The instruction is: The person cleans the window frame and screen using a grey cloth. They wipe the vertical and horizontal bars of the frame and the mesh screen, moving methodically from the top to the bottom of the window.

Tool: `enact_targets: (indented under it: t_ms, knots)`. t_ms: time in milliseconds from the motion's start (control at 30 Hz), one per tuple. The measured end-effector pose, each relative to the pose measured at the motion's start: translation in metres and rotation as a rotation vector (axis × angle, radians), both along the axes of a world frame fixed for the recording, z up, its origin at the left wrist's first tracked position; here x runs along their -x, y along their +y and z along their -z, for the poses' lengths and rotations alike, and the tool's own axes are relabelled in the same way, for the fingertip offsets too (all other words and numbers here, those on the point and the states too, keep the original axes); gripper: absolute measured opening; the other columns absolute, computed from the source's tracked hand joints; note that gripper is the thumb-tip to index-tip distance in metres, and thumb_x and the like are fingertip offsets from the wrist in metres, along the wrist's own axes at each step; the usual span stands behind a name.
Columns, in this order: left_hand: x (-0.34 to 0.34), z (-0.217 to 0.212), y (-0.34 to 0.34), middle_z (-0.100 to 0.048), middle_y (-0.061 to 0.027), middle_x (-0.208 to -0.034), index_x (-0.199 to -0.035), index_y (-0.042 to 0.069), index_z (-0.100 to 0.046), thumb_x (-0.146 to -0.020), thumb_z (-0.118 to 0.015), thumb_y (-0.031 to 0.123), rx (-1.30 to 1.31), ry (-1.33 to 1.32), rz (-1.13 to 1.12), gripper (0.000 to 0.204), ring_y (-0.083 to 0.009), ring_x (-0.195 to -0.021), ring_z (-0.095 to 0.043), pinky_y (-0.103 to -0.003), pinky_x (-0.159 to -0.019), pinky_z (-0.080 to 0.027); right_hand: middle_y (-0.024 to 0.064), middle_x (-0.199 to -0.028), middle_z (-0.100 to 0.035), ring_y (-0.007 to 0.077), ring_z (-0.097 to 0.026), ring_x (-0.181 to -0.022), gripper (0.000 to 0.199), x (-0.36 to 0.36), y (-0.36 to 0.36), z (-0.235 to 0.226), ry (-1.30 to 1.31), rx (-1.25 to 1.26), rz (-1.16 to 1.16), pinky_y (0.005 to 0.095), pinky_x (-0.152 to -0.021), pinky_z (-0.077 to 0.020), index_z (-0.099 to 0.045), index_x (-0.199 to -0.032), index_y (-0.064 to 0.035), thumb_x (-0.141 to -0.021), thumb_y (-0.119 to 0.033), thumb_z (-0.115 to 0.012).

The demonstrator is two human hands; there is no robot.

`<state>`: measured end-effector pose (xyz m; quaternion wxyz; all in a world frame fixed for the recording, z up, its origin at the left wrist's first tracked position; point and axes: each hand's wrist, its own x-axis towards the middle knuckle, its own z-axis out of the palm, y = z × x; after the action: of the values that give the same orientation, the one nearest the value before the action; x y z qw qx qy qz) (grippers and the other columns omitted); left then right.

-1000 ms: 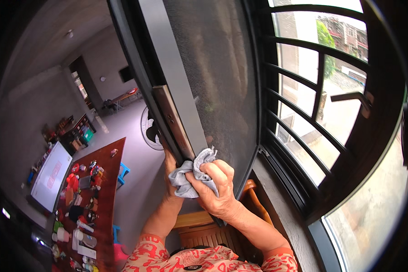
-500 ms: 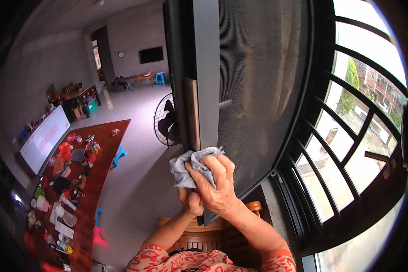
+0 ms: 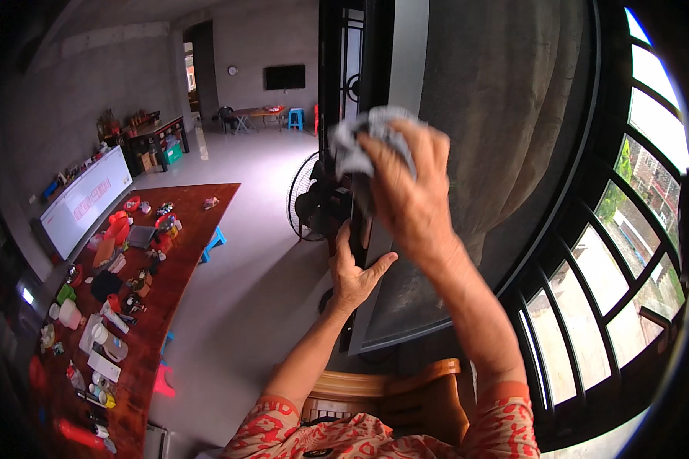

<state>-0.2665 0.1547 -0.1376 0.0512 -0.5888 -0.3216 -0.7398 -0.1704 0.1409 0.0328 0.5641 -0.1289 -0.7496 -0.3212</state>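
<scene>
A crumpled grey cloth (image 3: 364, 144) is bunched in my right hand (image 3: 417, 195), pressed against the upright edge of a dark-framed screen panel (image 3: 409, 73). My right hand blurs slightly, and its fingers wrap over the cloth. Lower on the same edge, my left hand (image 3: 350, 279) grips the frame, thumb on the near face and fingers around the far side, partly hidden. Dark mesh (image 3: 497, 130) fills the panel to the right of both hands.
Below my arms stands a wooden chair (image 3: 429, 382). A black fan (image 3: 308, 200) is behind the panel's edge. At left, a red-brown table (image 3: 195, 229) carries cluttered dishes, near a white chest freezer (image 3: 84, 203). A barred window (image 3: 589, 306) lies right.
My right hand has moved up along the panel edge with the cloth. My left hand, earlier beside it, now holds the frame lower down. The view has shifted, with the panel farther right.
</scene>
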Motion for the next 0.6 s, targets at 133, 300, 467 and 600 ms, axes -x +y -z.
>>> enact_targets:
  t_ms: [133, 300, 467, 600]
  knots:
    - [0.011, 0.004, 0.009, -0.062, -0.0176, -0.111, -0.131, -0.003, -0.04, -0.071, -0.085, 0.024, 0.018, -0.061, 0.123, 0.079, -0.0237, -0.098, -0.063, -0.035, -0.084, -0.051, 0.0114, -0.122, -0.053, 0.0325, -0.049, -0.106, 0.039, 0.02, 0.008, -0.053, 0.107, -0.083, 0.045, 0.0412, -0.09, -0.0435, -0.064, -0.114, -0.0125, -0.077, -0.002, -0.066]
    - [0.013, 0.002, 0.013, -0.064, -0.0166, -0.108, -0.131, -0.003, -0.04, -0.07, -0.085, 0.024, 0.026, -0.071, 0.137, 0.08, -0.0236, -0.097, -0.064, -0.035, -0.084, -0.051, 0.0095, -0.124, -0.054, 0.0316, -0.047, -0.112, 0.039, 0.028, 0.019, -0.033, 0.103, -0.098, 0.112, 0.0434, -0.095, -0.0407, -0.063, -0.113, -0.0136, -0.075, -0.008, -0.071]
    - [0.017, 0.002, 0.018, -0.064, -0.0162, -0.107, -0.13, -0.004, -0.041, -0.069, -0.086, 0.027, -0.019, -0.044, 0.033, 0.082, -0.024, -0.093, -0.065, -0.033, -0.083, -0.051, 0.0146, -0.124, -0.052, 0.0352, -0.046, -0.117, 0.033, 0.027, 0.017, 0.013, 0.051, -0.05, 0.073, 0.0435, -0.094, -0.0425, -0.066, -0.105, -0.0048, -0.072, -0.009, -0.066]
    - [0.018, 0.019, 0.025, -0.063, -0.0165, -0.111, -0.132, -0.001, -0.041, -0.069, -0.086, 0.028, 0.169, -0.083, 0.145, 0.082, -0.024, -0.098, -0.063, -0.034, -0.085, -0.05, 0.0145, -0.125, -0.053, 0.0355, -0.048, -0.118, 0.037, 0.011, 0.009, 0.056, -0.096, 0.104, 0.021, 0.0446, -0.098, -0.0422, -0.066, -0.105, -0.006, -0.068, -0.007, -0.07]
